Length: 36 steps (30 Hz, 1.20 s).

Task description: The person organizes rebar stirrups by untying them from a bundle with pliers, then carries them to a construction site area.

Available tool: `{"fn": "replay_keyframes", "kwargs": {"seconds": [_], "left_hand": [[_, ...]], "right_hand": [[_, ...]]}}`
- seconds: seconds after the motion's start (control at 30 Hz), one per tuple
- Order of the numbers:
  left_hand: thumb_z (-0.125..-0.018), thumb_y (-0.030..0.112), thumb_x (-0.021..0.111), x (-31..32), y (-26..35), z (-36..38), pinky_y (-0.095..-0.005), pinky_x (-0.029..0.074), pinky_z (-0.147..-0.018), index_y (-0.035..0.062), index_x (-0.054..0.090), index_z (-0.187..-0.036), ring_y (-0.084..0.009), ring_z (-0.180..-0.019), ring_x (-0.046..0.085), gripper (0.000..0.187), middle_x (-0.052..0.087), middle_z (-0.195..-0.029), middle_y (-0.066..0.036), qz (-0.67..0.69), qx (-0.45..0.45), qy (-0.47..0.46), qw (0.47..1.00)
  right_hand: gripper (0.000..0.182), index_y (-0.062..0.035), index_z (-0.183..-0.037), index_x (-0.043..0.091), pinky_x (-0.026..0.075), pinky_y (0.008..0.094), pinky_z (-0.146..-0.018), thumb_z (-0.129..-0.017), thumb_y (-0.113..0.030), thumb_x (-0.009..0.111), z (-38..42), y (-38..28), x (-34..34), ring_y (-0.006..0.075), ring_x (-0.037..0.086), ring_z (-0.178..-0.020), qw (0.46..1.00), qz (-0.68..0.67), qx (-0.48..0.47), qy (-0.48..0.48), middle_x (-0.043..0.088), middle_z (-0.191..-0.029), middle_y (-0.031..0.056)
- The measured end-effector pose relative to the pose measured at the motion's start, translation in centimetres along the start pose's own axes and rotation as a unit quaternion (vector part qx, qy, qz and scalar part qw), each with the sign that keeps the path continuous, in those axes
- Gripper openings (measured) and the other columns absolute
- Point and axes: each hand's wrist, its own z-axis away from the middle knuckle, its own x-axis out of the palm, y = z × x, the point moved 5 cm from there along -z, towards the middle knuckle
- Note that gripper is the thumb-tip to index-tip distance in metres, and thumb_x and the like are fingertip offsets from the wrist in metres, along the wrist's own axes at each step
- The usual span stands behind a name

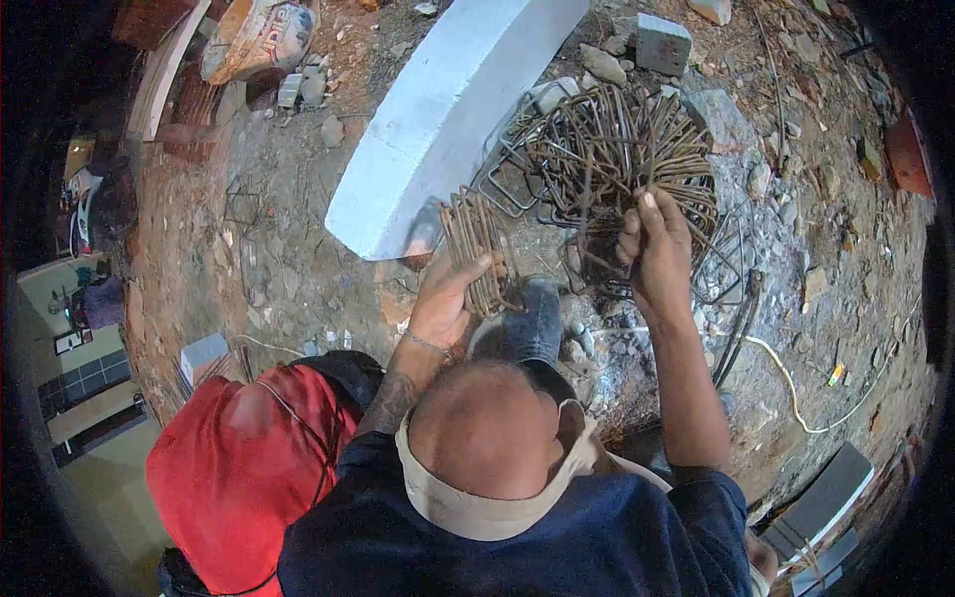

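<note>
Clearly, a small bundle of rusty bent-steel rebar stirrups [476,249] is gripped in the left hand [448,303], the fingers curled shut around the lower bars so that the loops are kept stacked and upright, leaning close against the near end of a long white concrete block [448,109]. The right hand [657,254] is raised to the near edge of a large tangled pile of the same brown wire stirrups [617,159], its fingers closed on one or two bars — apparently pinching a loop free of the heap, though the exact bar cannot be told. The pile is heaped on the rubble-strewn dirt ground [826,249], just right of the white block, within easy reach of both hands. A dark shoe [532,323] is planted between the two hands. Nearer and to the left, a red cloth bag [244,463] is seen, and a pale cord [796,388] is trailed across the dirt on the right. A grey brick [662,42] lies beyond the pile.
</note>
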Motion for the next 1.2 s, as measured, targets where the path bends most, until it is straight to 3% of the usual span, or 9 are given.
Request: {"fn": "replay_keyframes", "kwargs": {"seconds": [0.17,0.5,0.63,0.7,0.8,1.0,1.07,1.13,1.2], "left_hand": [[-0.086,0.012,0.06,1.2,-0.1,0.4,-0.0307,0.051,-0.073,0.0026,0.052,-0.114,-0.0152,-0.088,0.059,0.03,0.061,-0.097,-0.006,-0.009,-0.001,-0.007,1.0],[-0.085,0.007,0.06,1.8,-0.2,0.2,-0.0279,0.043,-0.085,-0.0001,0.054,-0.112,-0.0123,-0.093,0.054,0.028,0.059,-0.101,-0.004,-0.123,0.048,-0.04,0.99],[-0.085,0.007,0.06,1.7,-0.6,0.1,-0.0279,0.042,-0.085,-0.0008,0.054,-0.114,-0.012,-0.094,0.054,0.031,0.059,-0.104,-0.004,-0.058,0.046,-0.056,0.996],[-0.085,0.007,0.061,1.3,-0.9,0.4,-0.0292,0.041,-0.088,-0.0013,0.053,-0.116,-0.013,-0.097,0.053,0.034,0.058,-0.107,-0.005,-0.032,-0.029,-0.034,0.998],[-0.083,0.006,0.063,1.4,-1.2,-0.1,-0.0303,0.039,-0.092,-0.0016,0.052,-0.118,-0.0149,-0.102,0.052,0.037,0.057,-0.11,-0.006,-0.051,-0.006,-0.053,0.997],[-0.081,0.003,0.063,2.3,-0.7,0.3,-0.0294,0.044,-0.088,-0.0002,0.051,-0.119,-0.0151,-0.102,0.054,0.04,0.056,-0.115,-0.007,-0.112,0.048,-0.064,0.99],[-0.08,0.003,0.062,1.7,-1.4,0.0,-0.0303,0.045,-0.087,0.0001,0.049,-0.12,-0.0154,-0.103,0.054,0.042,0.054,-0.117,-0.007,-0.119,0.029,-0.076,0.99],[-0.081,0.001,0.061,1.4,-1.7,0.2,-0.0315,0.047,-0.085,0.0008,0.046,-0.122,-0.0158,-0.102,0.054,0.044,0.054,-0.115,-0.007,-0.068,-0.004,-0.073,0.995],[-0.081,0.0,0.059,1.3,-2.0,0.3,-0.032,0.049,-0.082,0.0015,0.045,-0.122,-0.0163,-0.098,0.055,0.044,0.055,-0.111,-0.007,-0.051,0.006,-0.067,0.996]], "right_hand": [[0.019,-0.0027,-0.097,0.055,0.04,0.0226,-0.058,-0.092,-0.02,0.053,0.6,1.0,1.6,0.0081,0.049,-0.062,0.988,0.133,0.082,-0.016,0.063,-0.075,0.0046],[0.02,-0.0032,-0.085,0.059,0.043,0.023,-0.057,-0.086,-0.023,0.063,0.6,6.5,3.9,0.0092,0.053,-0.064,0.976,0.119,0.142,-0.115,0.06,-0.074,0.0042],[0.02,-0.001,-0.085,0.061,0.04,0.0233,-0.053,-0.084,-0.021,0.065,0.1,8.2,4.7,0.0091,0.052,-0.058,0.972,0.125,0.135,-0.146,0.057,-0.069,0.0027],[0.02,-0.0004,-0.086,0.061,0.04,0.0236,-0.052,-0.084,-0.02,0.064,0.2,8.2,5.0,0.0092,0.051,-0.057,0.972,0.122,0.138,-0.145,0.057,-0.068,0.0029],[0.018,0.0004,-0.083,0.062,0.04,0.0248,-0.052,-0.084,-0.018,0.063,0.5,8.9,5.0,0.0096,0.051,-0.057,0.967,0.095,0.182,-0.15,0.057,-0.069,0.0023],[0.017,0.0006,-0.076,0.065,0.044,0.0338,-0.056,-0.082,-0.015,0.062,0.9,9.1,4.6,0.0231,0.058,-0.06,0.973,0.107,-0.035,-0.203,0.063,-0.075,0.0109],[0.014,-0.0001,-0.078,0.066,0.047,0.0362,-0.061,-0.082,-0.012,0.06,1.5,7.4,5.6,0.0288,0.061,-0.067,0.92,0.348,-0.055,-0.17,0.064,-0.081,0.0181],[0.013,0.0002,-0.084,0.066,0.048,0.0361,-0.064,-0.083,-0.011,0.059,2.0,7.0,5.3,0.0294,0.062,-0.072,0.923,0.34,-0.052,-0.175,0.063,-0.084,0.0206],[0.015,0.0,-0.09,0.065,0.049,0.0363,-0.067,-0.08,-0.01,0.06,2.3,6.6,4.2,0.031,0.062,-0.072,0.904,0.348,-0.169,-0.182,0.064,-0.086,0.0197]]}}
